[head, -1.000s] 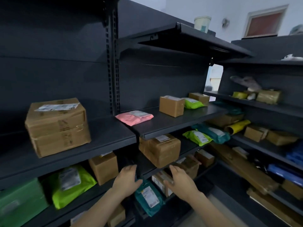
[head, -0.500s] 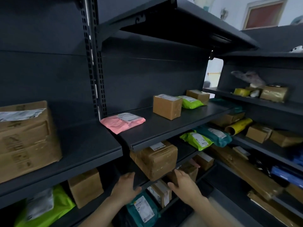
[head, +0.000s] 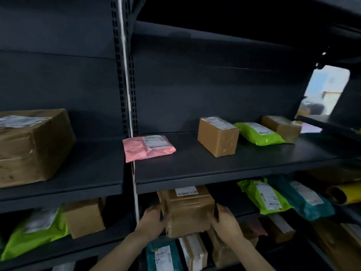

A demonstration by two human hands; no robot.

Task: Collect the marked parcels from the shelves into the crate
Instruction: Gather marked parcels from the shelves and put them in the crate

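A brown cardboard parcel (head: 188, 209) with a white label on top sits on the second shelf, partly under the shelf above. My left hand (head: 153, 219) grips its left side and my right hand (head: 224, 221) grips its right side. On the shelf above lie a pink mailer (head: 148, 146), a small brown box (head: 217, 135), a lime-green mailer (head: 258, 133) and another brown box (head: 281, 126). No crate is in view.
A large brown box (head: 31, 143) stands on the left shelf (head: 78, 184). Green and teal mailers (head: 283, 196) and a yellow roll (head: 343, 192) lie to the right of my hands. More boxes and mailers fill the lower shelves.
My hands rose from the shelf edge and closed on the two sides of the brown parcel. The view moved closer to the shelving and shifted right.
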